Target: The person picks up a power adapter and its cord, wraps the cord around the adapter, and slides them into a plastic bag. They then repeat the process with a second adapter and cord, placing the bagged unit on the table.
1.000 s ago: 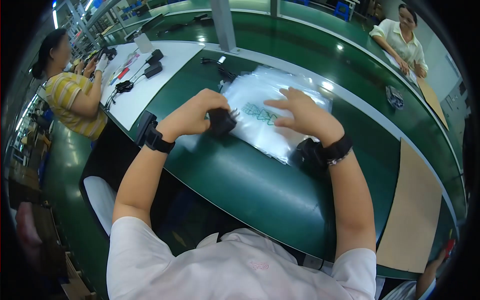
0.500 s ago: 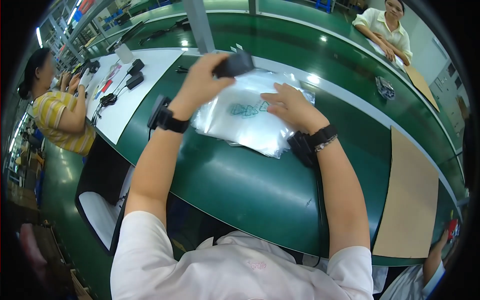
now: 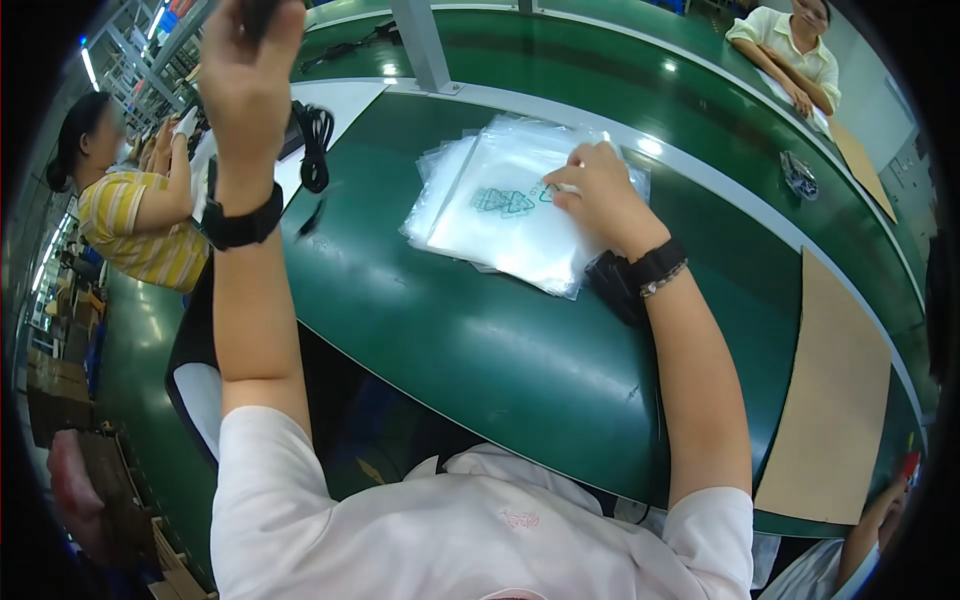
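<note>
My left hand (image 3: 245,105) is raised high at the upper left, its fingers closed around a black power adapter (image 3: 260,18), which the top edge of the picture partly cuts off. Beside that wrist is a bundled black cable (image 3: 315,150); whether it joins the held adapter I cannot tell. A stack of clear plastic bags (image 3: 490,225) with green printed marks lies a little fanned out on the green table. Over its right part is my right hand (image 3: 603,195), fingers bent but apart, fingertips at the top bag. No bag shows gripped between them.
The green table (image 3: 480,345) carries a brown cardboard sheet (image 3: 830,390) at the right. A grey post (image 3: 422,45) rises behind the bags. One person in yellow stripes (image 3: 140,215) works at the left; another in a pale shirt (image 3: 795,60) leans on the far bench.
My left hand has swung left and up with the adapter, away from the bags. My right hand stays over the stack, its fingers more bent. The whole view has shifted slightly.
</note>
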A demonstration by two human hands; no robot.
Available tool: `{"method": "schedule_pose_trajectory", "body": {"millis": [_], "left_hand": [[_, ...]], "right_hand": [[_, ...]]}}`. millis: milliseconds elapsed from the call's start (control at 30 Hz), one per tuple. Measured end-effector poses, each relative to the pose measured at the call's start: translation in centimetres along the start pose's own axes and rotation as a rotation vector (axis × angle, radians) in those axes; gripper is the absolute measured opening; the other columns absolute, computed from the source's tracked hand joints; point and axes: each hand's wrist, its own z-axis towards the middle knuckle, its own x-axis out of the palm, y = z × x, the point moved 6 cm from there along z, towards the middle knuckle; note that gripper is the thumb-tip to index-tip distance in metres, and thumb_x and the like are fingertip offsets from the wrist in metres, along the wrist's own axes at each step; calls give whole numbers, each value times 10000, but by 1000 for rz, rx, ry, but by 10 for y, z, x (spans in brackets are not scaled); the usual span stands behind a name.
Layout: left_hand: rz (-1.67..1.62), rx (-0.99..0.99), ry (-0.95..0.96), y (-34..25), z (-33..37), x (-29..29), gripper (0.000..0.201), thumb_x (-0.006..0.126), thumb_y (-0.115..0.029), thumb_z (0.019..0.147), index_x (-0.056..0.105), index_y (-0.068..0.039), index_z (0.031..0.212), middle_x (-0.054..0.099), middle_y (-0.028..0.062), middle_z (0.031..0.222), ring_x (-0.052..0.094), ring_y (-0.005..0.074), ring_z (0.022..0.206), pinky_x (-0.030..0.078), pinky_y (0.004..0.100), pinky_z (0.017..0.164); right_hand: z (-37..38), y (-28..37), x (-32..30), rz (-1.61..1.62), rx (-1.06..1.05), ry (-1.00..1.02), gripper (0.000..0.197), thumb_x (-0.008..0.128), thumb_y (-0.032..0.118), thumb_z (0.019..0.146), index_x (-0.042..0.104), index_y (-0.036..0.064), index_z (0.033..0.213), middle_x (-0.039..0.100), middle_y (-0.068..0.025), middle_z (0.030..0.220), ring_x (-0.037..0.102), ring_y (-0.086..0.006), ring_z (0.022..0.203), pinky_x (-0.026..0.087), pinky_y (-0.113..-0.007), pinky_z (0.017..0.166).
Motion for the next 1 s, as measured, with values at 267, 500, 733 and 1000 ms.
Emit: {"method": "schedule_pose_trajectory", "body": {"millis": [267, 500, 733, 1000], "left_hand": [[-1285, -589, 375, -49, 26, 103, 364, 492, -318, 887, 472, 5, 1054, 518, 83, 856, 462, 106, 634, 396, 227, 562], [-2011, -1452, 219, 8, -92, 214, 467, 371, -386, 921, 375, 46, 1100, 454, 107, 875, 409, 128, 621, 381, 233, 538], [-2077, -1437, 78, 75, -124, 207, 490, 325, -421, 926, 411, 36, 1082, 486, 129, 856, 398, 142, 586, 344, 248, 504], [-2128, -1192, -93, 55, -70, 173, 538, 467, -476, 862, 454, 31, 1038, 487, 98, 891, 456, 171, 709, 382, 299, 636]], "right_hand": [[-2, 4, -2, 68, -94, -84, 164, 621, 117, 699, 675, 101, 852, 600, -114, 812, 537, -285, 809, 431, -372, 739], [2, -26, 1, 507, 100, -225, 214, 539, 100, 805, 628, 25, 984, 648, -113, 836, 605, -186, 699, 472, -280, 653], [-3, -31, -42, 1376, 308, 10, 522, 522, 260, 870, 349, 37, 1308, 554, -143, 1114, 552, -196, 969, 442, -292, 832], [17, 35, -25, 612, -159, 194, 331, 709, 145, 693, 569, 35, 973, 532, -130, 1173, 483, -214, 1093, 355, -337, 932]]}}
